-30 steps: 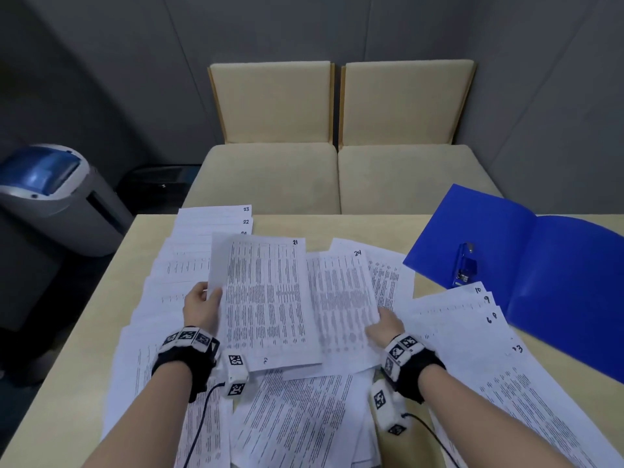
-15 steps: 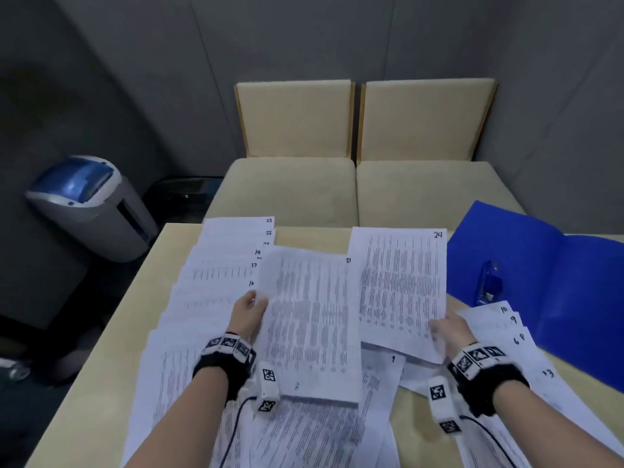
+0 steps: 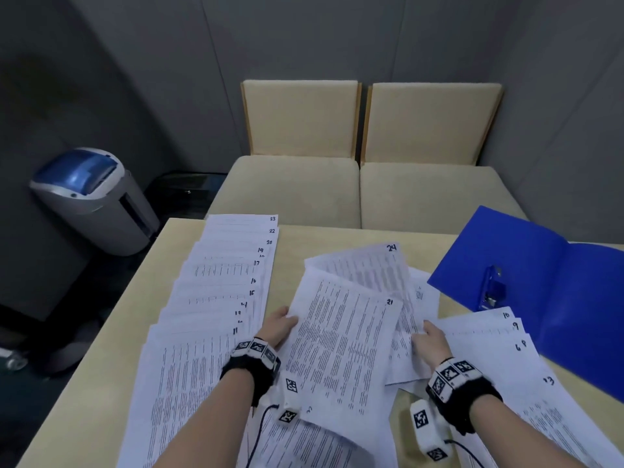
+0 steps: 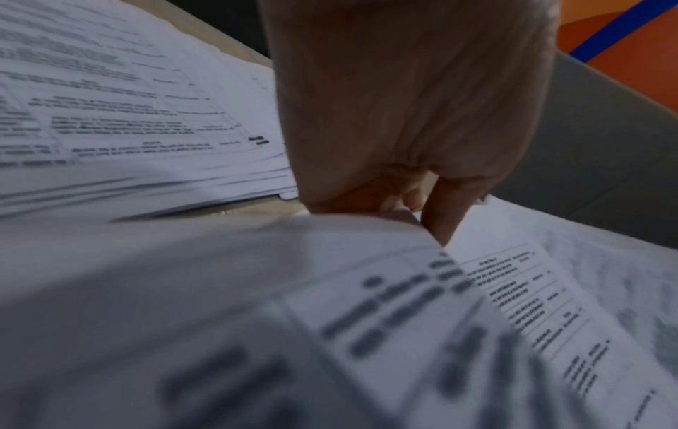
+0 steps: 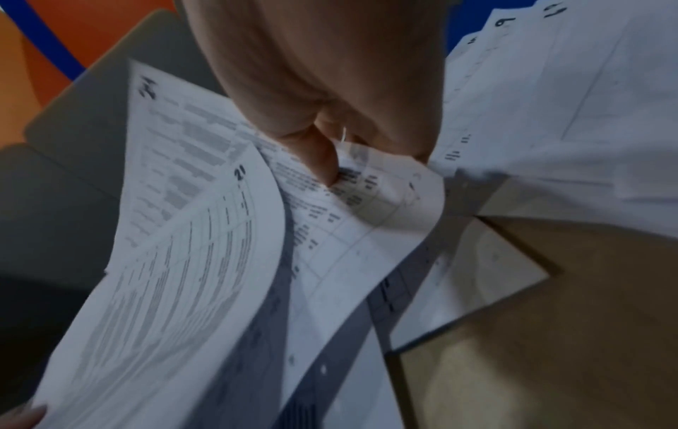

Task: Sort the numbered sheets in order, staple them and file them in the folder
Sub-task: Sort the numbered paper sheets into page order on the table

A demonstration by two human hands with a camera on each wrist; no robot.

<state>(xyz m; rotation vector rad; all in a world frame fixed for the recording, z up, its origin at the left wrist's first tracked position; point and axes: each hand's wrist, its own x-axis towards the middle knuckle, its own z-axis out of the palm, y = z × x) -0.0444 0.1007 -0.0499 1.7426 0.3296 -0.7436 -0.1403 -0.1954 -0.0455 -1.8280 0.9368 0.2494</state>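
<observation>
Sheet 21 (image 3: 341, 352) sits between my hands, raised off the bench (image 3: 297, 244) and bowed, its left edge pinched in my left hand (image 3: 278, 327); from the left wrist view, my thumb lies on top and the fingers (image 4: 445, 209) curl under the paper. My right hand (image 3: 430, 342) pinches the right edge of sheet 24 (image 3: 371, 268), which lies just behind and partly under sheet 21, its numbered corner pointing to the far right. In the right wrist view, the fingers (image 5: 322, 156) close on that edge, with sheet 21 curving in front to the left.

On the left of the bench a fanned row of sheets (image 3: 223, 292) runs from near to far, the numbers climbing from 11 up to 23 at the far end, just beside my left hand. On the right a second fan (image 3: 489, 336) shows 10, 9 and lower numbers, just beside my right hand. More loose sheets lie under my forearms near me.

The open blue folder (image 3: 574, 298) lies at the far right, well apart from both hands, with the blue stapler (image 3: 491, 288) resting on it.
</observation>
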